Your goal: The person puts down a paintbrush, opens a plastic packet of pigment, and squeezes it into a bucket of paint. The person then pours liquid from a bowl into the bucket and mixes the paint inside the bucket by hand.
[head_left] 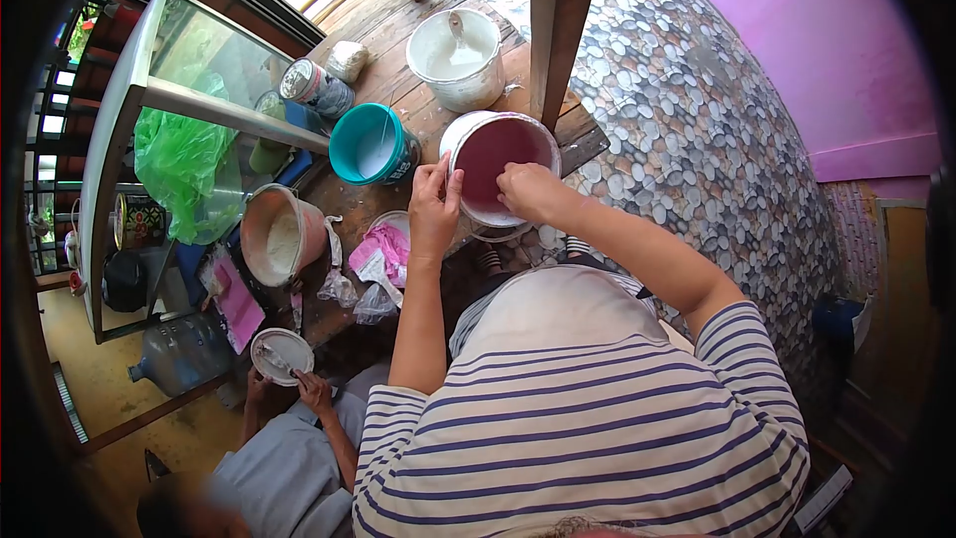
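Note:
A white bucket with dark pink paint inside tilts toward me at the table's front edge. My left hand grips its left side, fingers against the outer wall near the rim. Over the bucket's opening, my right hand is closed, its fingers curled at the paint's near side. Whatever it holds is hidden behind the fingers. Just left of the bucket stands a teal pail with whitish contents. Pink-stained plastic lies near my left forearm.
A large white tub stands farther back on the wooden table, near a wooden post. An orange bucket with pale powder is at left. Below it, a person holds a white container. A glass cabinet borders the left side.

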